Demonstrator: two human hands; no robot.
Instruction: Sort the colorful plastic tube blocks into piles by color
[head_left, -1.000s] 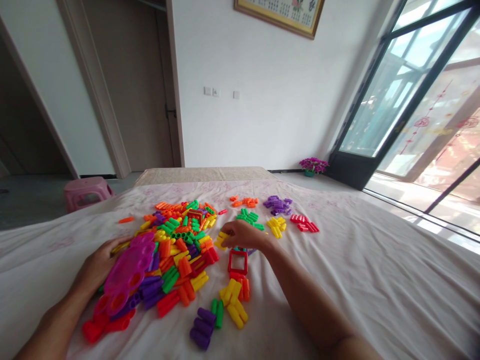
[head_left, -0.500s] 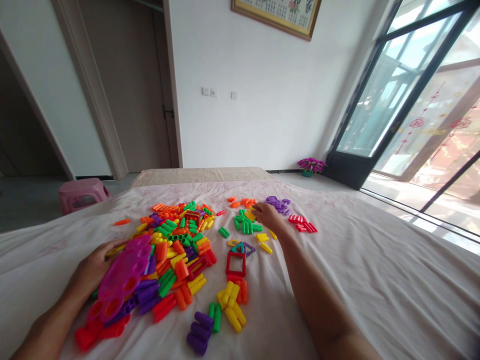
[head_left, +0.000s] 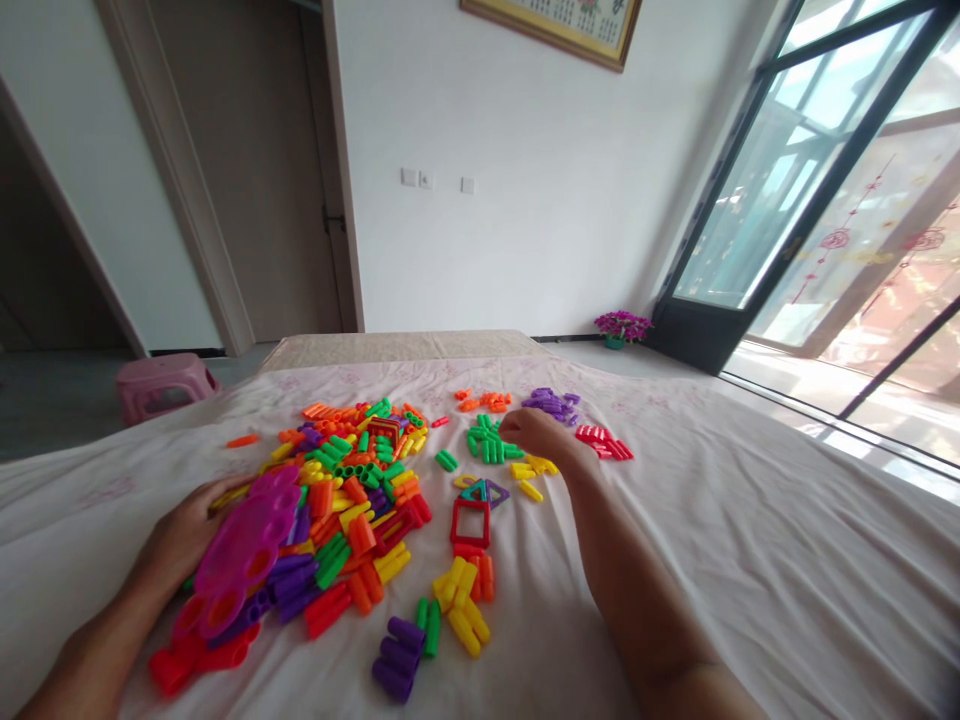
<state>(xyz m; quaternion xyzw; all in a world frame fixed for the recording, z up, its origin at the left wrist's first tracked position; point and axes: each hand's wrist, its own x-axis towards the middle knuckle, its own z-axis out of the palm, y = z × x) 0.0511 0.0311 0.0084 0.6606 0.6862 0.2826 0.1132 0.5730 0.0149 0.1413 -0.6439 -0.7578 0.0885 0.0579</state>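
My left hand (head_left: 196, 520) is at the left edge of a mixed heap of plastic pieces (head_left: 349, 500), its fingers closed round a yellow piece (head_left: 232, 494) beside a magenta scalloped piece (head_left: 251, 535). My right hand (head_left: 531, 430) reaches over the cloth between green pieces (head_left: 487, 442) and purple pieces (head_left: 553, 404), just above yellow pieces (head_left: 531, 467). Its fingers point down and are curled; whether they hold anything is hidden. Nearer me, a red square frame (head_left: 471, 524) lies below small triangle frames (head_left: 484, 490).
Orange pieces (head_left: 484, 401) and red pieces (head_left: 604, 442) lie in small groups. Purple tubes (head_left: 399, 658), green tubes (head_left: 429, 627) and joined yellow tubes (head_left: 461, 605) lie near me on the pale cloth (head_left: 735, 560). A pink stool (head_left: 166, 385) stands at the left.
The yellow piece at my right fingertips is no longer there; yellow pieces now lie together below that hand. My right hand has shifted slightly. My left hand has hardly moved.
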